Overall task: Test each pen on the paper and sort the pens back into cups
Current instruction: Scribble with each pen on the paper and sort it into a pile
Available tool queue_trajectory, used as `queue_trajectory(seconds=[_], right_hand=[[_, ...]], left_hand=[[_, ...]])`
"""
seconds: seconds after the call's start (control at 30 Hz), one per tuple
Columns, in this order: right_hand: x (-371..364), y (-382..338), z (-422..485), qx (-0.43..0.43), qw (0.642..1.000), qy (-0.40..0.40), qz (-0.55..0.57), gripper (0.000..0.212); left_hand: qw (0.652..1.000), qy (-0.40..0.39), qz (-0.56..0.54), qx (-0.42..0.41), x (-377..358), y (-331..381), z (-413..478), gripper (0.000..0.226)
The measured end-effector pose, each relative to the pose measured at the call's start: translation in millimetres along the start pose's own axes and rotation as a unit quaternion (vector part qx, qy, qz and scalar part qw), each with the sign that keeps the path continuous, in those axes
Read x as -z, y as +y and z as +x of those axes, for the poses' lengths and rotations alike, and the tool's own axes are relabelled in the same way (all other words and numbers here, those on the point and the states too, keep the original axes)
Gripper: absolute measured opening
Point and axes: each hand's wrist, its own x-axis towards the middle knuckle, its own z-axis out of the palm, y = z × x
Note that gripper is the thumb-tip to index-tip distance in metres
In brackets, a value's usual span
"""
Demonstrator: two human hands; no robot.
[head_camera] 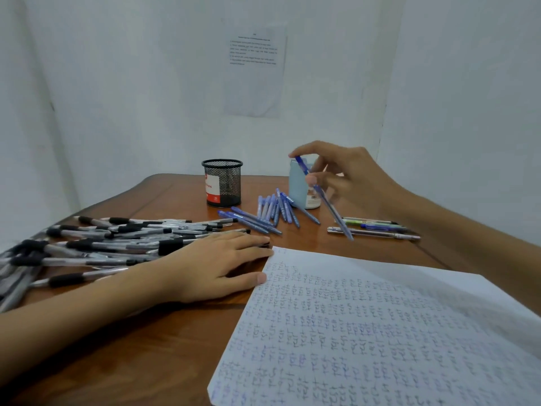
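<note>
Head view | right hand (351,177) pinches blue pen (330,209) between thumb and fingers, raised, tilted, in front of light-blue cup (297,186) | left hand (216,265) flat on worktop (161,332), fingers straight, thumb touching left edge of scribbled paper (366,332) | loose blue pens (272,212) lie between mesh cup (223,183) and light-blue cup | black pens (102,241) heaped left | mixed pens (374,228) right

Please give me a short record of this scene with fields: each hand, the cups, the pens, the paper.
right hand: holds one blue pen in its fingers, raised in front of the light blue cup
left hand: flat on the table, beside the paper's left edge
black mesh cup: upright, no pens sticking out
black pens: pile on the left
blue pens: loose group before the cups
mixed pens: few, on the right
paper: covered with test marks
</note>
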Motion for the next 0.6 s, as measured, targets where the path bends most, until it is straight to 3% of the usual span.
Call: queue_trajectory(seconds=[0.1,0.37,0.47,0.6], right_hand=[[-1.8,-12.1,9.1,-0.018,0.999,0.010,0.041,0.039],[-19.4,3.5,5.8,-0.143,0.972,0.060,0.174,0.014],[-22.8,14.0,0.8,-0.210,0.942,0.072,0.251,0.014],[-20.0,25.0,-0.9,-0.324,0.874,0.079,0.352,0.026]], left_hand=[[1.000,-0.006,0.000,0.002,-0.4,-0.4,-0.3,0.066],[1.000,0.000,-0.006,-0.002,-0.9,-1.8,-0.3,0.065],[1.000,0.008,-0.005,-0.007,-0.8,-2.3,-0.4,0.066],[1.000,0.010,-0.005,-0.008,0.3,0.6,-1.1,0.067]])
